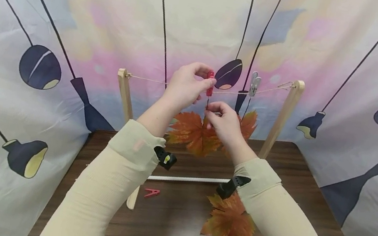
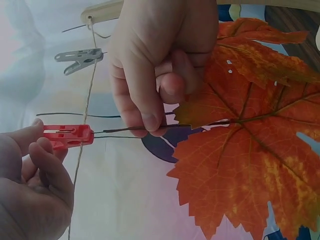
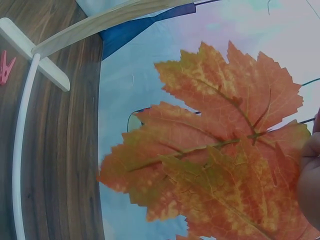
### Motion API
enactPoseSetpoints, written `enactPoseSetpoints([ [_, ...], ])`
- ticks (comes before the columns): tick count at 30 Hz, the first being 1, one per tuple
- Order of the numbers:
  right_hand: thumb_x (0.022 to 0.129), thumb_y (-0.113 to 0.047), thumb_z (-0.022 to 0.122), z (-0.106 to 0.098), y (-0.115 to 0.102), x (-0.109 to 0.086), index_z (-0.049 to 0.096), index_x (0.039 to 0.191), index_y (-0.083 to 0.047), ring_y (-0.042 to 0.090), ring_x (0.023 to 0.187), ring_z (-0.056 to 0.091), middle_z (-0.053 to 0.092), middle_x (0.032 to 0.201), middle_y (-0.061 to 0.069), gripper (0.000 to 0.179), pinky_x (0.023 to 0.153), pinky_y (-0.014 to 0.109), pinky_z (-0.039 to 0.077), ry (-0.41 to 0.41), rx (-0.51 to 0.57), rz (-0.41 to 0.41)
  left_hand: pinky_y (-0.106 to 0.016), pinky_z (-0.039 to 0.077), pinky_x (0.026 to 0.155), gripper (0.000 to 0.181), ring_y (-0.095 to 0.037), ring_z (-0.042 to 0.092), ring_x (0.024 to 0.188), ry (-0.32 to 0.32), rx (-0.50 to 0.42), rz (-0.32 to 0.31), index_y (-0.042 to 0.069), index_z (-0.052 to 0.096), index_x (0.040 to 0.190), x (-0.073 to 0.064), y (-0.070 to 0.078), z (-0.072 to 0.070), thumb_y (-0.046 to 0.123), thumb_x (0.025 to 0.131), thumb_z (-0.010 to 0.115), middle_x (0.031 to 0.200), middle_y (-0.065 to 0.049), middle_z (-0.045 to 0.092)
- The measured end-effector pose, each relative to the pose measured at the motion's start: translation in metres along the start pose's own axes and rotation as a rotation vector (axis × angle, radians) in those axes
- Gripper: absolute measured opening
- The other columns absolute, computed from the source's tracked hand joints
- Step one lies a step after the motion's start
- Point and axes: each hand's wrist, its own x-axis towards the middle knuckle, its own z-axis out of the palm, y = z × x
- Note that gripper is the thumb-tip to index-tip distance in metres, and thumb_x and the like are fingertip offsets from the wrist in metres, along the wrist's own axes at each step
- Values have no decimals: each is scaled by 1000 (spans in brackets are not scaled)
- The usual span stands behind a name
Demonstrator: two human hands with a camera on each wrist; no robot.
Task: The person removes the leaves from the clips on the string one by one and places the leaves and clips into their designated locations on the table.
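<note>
My left hand (image 1: 183, 87) pinches a red clothespin (image 2: 67, 135) at the string (image 2: 90, 95), with thumb and fingers on its handle end. Just below, my right hand (image 1: 226, 124) pinches the thin dark stem (image 2: 117, 130) of an orange maple-like leaf (image 1: 195, 134). The stem's tip lies close to the clothespin's jaw end in the left wrist view. That leaf spreads wide below the fingers in the right wrist view. A grey clothespin (image 1: 254, 84) sits on the string to the right, with another orange leaf (image 1: 249, 124) below it, partly behind my right hand.
Two wooden posts (image 1: 282, 119) hold the string; a white rod (image 1: 189, 179) crosses low between them. On the brown table (image 1: 168, 232) lie a pink clothespin (image 1: 151, 193) and another orange leaf (image 1: 231, 222), partly under my right forearm. Printed cloth (image 1: 118, 4) surrounds the table.
</note>
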Motion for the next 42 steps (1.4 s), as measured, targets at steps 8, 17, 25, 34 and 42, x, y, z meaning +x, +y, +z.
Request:
enactPoseSetpoints([
  [8, 92, -14, 60, 1, -1, 1, 58, 112, 1, 14, 59, 53, 58, 96, 9, 25, 56, 28, 47, 3, 13, 3, -32, 52, 59, 25, -20, 56, 63, 42, -17, 49, 15, 61, 112, -1, -2, -2, 27, 90, 64, 104, 4, 60],
  [17, 91, -12, 61, 0, 0, 1, 59, 105, -2, 13, 58, 53, 58, 95, 7, 17, 54, 26, 46, 11, 22, -13, -30, 51, 59, 23, -18, 56, 71, 89, -43, 73, 13, 60, 109, 1, 1, -4, 26, 91, 63, 102, 2, 60],
  [25, 91, -13, 61, -2, 1, 1, 60, 106, -3, 13, 59, 53, 58, 95, 7, 17, 56, 28, 47, 10, 2, -12, -29, 50, 59, 23, -18, 54, 70, 125, -18, 79, 13, 61, 110, 1, 6, -6, 26, 91, 63, 104, 2, 59],
  [34, 91, -13, 61, -1, 1, 1, 60, 105, -2, 13, 58, 53, 57, 94, 7, 18, 55, 28, 47, 6, 15, -16, -29, 50, 57, 20, -21, 55, 65, 157, -42, 87, 12, 62, 107, -1, 4, -7, 24, 90, 64, 100, 2, 61],
  [42, 91, -13, 61, -1, 1, 1, 59, 106, -1, 13, 58, 53, 57, 94, 7, 19, 55, 27, 46, -2, 17, -28, -29, 47, 54, 20, -25, 54, 63, 169, -77, 97, 12, 62, 105, -5, 2, -9, 24, 90, 65, 99, 1, 62],
])
